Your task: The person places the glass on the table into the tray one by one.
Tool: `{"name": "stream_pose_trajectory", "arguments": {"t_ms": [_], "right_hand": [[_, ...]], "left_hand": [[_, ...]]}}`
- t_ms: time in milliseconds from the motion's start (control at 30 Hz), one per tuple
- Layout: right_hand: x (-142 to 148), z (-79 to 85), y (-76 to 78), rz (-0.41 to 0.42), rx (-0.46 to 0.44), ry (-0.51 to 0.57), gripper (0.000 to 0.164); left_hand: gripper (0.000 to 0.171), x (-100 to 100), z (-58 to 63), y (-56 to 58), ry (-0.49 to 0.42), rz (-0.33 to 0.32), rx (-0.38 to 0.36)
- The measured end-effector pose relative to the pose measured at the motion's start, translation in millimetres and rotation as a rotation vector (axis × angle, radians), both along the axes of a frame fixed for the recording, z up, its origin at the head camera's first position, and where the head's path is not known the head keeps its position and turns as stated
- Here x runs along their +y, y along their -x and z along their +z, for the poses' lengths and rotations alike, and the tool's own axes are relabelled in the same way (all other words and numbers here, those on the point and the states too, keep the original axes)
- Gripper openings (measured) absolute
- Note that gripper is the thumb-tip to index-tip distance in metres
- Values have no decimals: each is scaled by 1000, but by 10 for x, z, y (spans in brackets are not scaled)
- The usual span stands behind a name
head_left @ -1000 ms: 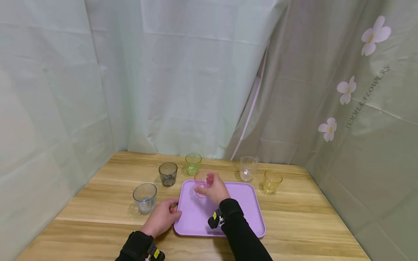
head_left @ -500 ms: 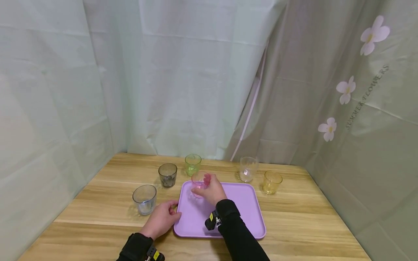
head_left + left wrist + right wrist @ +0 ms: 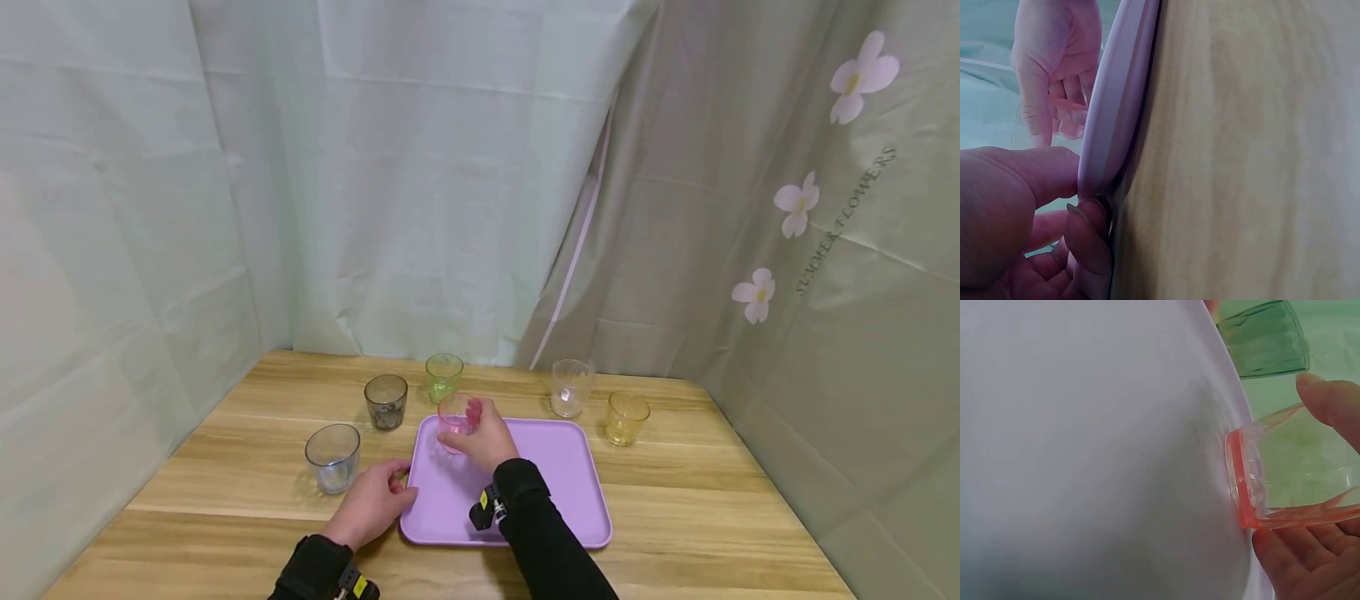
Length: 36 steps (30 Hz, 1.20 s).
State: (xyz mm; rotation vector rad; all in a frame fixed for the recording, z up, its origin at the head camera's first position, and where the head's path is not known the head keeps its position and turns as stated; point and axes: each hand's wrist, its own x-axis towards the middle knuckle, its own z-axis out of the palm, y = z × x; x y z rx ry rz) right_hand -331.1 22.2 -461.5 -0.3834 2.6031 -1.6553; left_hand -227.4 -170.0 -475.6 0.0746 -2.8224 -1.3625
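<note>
My right hand [image 3: 489, 439] holds a pink clear glass [image 3: 452, 421] at the far left corner of a lilac tray [image 3: 543, 492]. The right wrist view has the thumb on one side of the pink glass [image 3: 1245, 481] and the fingers on the other; its base meets the tray's surface near the rim. At the tray's left edge, my left hand [image 3: 369, 504] pinches the rim. In the left wrist view the tray's rim [image 3: 1112, 106] lies between the thumb and a finger that sits low against the table.
Left of the tray stand a bluish clear glass [image 3: 333, 458] and a grey glass [image 3: 386, 402]. Behind it are a green glass [image 3: 444, 379] and a colourless glass [image 3: 570, 387]. A yellow glass [image 3: 625, 418] stands right, on the wooden table [image 3: 697, 500]. Curtains [image 3: 450, 183] hang behind.
My right hand has shifted the pink glass slightly left over the tray's far left corner, then stayed almost still. My left hand keeps its place on the rim.
</note>
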Motion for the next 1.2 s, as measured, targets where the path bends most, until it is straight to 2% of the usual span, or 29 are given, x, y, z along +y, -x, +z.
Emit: {"name": "stream_pose_trajectory", "arguments": {"t_ms": [367, 733, 1200], "right_hand": [[74, 2, 8, -24, 12, -70, 101], [206, 89, -52, 2, 4, -16, 98], [423, 42, -16, -21, 2, -11, 99]], "left_hand": [[51, 9, 17, -8, -10, 0, 5], [52, 8, 12, 5, -8, 3, -8], [52, 7, 1, 11, 9, -2, -24]]}}
